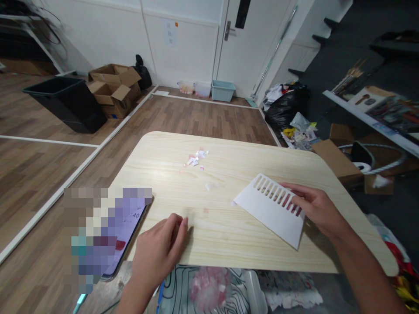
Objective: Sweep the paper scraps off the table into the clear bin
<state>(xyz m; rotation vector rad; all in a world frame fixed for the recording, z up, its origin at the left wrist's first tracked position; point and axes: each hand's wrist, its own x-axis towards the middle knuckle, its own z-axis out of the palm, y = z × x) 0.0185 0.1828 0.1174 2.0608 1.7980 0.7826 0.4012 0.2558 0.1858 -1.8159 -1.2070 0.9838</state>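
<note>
A white card (268, 213) with a row of rounded slots along its upper edge is in my right hand (316, 209). The thumb lies on top at the card's right end, and the other fingers are behind it. Through the slots nearest my thumb I see reddish colour. My left hand (162, 240) is over the table's near left part with its fingers curled in and the thumb pressed to them; whatever is inside, if anything, is hidden. Small paper scraps (196, 159) lie in a loose pile beyond both hands. A faint pinkish bit (206, 210) lies between my hands.
The pale wooden table (222, 244) has rounded corners. A phone (131, 231), partly blurred out, is at its left edge. Below the near edge sits a bag of pink pieces (211, 288). A black bin (68, 104) and cardboard boxes (114, 87) stand left; a shelf (369, 115) is right.
</note>
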